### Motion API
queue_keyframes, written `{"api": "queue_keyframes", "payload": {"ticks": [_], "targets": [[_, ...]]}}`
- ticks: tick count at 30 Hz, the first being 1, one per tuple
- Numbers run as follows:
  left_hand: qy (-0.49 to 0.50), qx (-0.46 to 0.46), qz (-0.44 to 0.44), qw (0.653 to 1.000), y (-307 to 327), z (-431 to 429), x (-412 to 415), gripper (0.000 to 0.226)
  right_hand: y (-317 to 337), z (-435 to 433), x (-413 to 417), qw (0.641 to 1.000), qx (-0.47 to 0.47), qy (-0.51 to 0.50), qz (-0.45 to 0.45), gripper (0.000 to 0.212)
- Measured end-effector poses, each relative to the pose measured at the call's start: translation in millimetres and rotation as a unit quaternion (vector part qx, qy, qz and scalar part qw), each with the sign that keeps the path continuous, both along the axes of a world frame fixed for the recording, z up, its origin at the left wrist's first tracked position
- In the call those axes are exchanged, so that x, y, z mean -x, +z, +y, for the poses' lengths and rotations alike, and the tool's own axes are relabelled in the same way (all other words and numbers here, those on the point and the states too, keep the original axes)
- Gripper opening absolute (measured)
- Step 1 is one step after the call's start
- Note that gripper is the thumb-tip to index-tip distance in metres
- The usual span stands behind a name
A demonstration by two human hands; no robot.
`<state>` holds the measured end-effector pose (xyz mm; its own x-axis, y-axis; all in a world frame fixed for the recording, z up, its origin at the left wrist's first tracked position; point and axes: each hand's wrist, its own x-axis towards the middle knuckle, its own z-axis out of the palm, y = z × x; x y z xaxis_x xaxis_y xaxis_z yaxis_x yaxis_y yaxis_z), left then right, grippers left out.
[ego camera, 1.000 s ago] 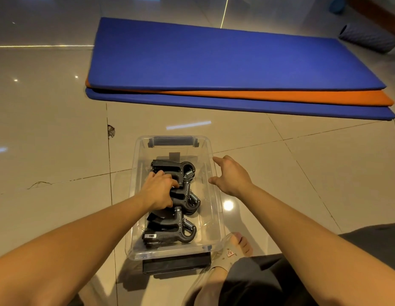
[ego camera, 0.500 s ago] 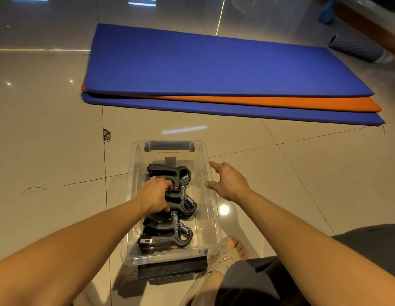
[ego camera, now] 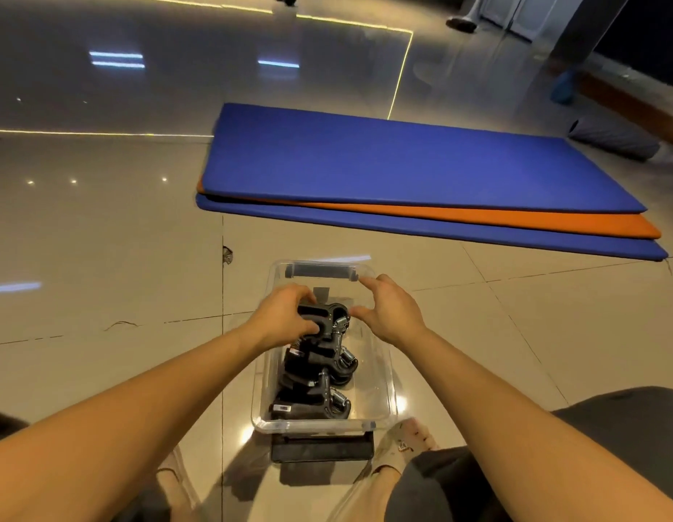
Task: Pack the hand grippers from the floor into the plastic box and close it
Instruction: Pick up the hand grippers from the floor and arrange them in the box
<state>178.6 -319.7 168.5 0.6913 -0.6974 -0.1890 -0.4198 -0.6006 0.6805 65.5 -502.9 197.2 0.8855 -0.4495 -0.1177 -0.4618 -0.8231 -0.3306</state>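
A clear plastic box (ego camera: 384, 374) stands open on the tiled floor in front of me. Several black hand grippers with metal springs lie inside it in a row; the nearest hand gripper (ego camera: 312, 405) rests by the front wall. My left hand (ego camera: 286, 320) grips the far hand gripper (ego camera: 329, 316) at the back of the box. My right hand (ego camera: 387, 308) hovers over the box's back right part, fingers spread and relaxed, holding nothing. A dark latch handle (ego camera: 319, 273) sits on the far rim.
A stack of blue and orange mats (ego camera: 402, 175) lies on the floor beyond the box. A dark flat piece (ego camera: 321, 448) lies under the box's near end. My foot (ego camera: 410, 438) is beside the front right corner. A grey roll (ego camera: 609, 139) lies far right.
My left hand has moved toward the back of the box with the far hand gripper in its grasp. My right hand has come in from the right rim to above the box. The view tilted up.
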Motion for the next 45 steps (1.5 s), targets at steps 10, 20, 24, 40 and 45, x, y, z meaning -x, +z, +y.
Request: {"api": "queue_keyframes", "payload": {"ticks": [10,20,24,40,45], "targets": [[0.089,0.046,-0.019,0.995,141,144,-6,0.056,94,127,-18,0.979,-0.099,0.053,-0.171,0.064],[0.200,0.039,-0.071,0.976,225,381,54,0.045,160,319,-20,0.956,-0.119,0.203,-0.174,0.064],[0.253,0.023,-0.094,0.963,237,458,84,0.043,169,399,-22,0.938,-0.139,0.265,-0.177,0.064],[0.495,-0.119,-0.073,0.857,180,717,113,0.028,120,686,-101,0.859,-0.164,0.479,-0.081,0.062],[0.561,-0.092,-0.048,0.821,136,799,114,0.044,93,761,-130,0.853,-0.155,0.497,-0.025,0.063]]}}
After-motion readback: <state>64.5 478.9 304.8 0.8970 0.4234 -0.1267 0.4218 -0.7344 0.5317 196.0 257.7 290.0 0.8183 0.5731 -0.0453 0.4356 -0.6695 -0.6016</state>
